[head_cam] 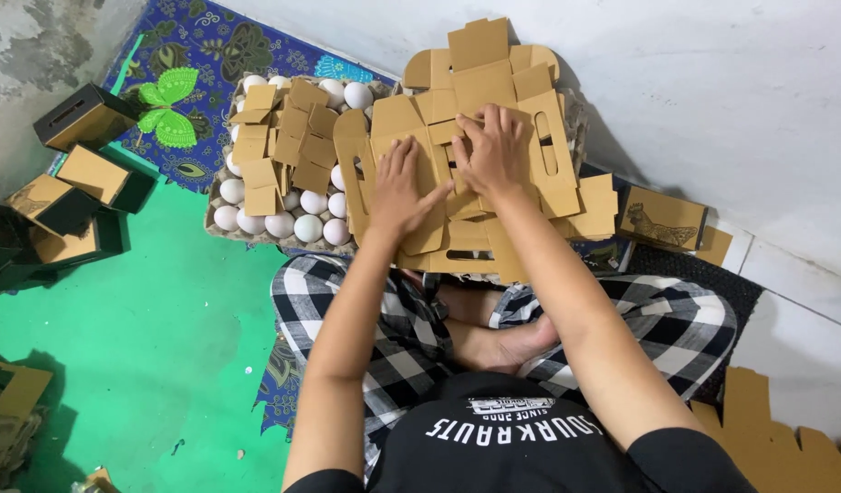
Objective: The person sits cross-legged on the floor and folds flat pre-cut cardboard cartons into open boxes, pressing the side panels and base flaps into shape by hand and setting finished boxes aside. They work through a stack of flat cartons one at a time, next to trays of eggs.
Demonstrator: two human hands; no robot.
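I sit cross-legged on the floor with both arms stretched forward. My left hand (399, 183) lies flat, fingers spread, on a brown die-cut cardboard blank (493, 91) spread over a stack of similar blanks in front of my knees. My right hand (495, 151) presses its fingertips on a flap near the blank's middle. To the left, a grey egg tray (221, 230) holds several white eggs (307, 227), with a pile of small brown cardboard pieces (283, 137) lying on top of them.
Several folded black-and-brown boxes (78, 183) stand on the green mat at the left. A printed brown box (662, 219) sits by the white wall on the right. More cardboard pieces (776, 447) lie at the lower right and lower left corners.
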